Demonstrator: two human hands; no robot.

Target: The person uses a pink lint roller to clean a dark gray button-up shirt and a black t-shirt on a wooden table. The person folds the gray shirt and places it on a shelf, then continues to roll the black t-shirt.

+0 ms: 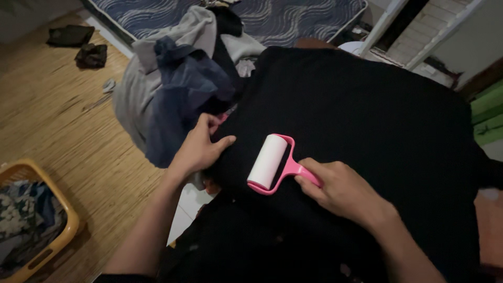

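A large black garment [367,115] lies spread flat across the middle and right of the view. My right hand [343,191] grips the pink handle of a lint roller [268,161], whose white roll rests on the black cloth. My left hand [201,147] presses down on the garment's left edge, thumb out toward the roller, a short way to its left.
A heap of grey and dark blue clothes [178,84] sits just beyond my left hand. A yellow laundry basket [65,207] with patterned cloth stands at the lower left on a woven floor mat [57,120]. A blue patterned mattress [293,18] lies at the top.
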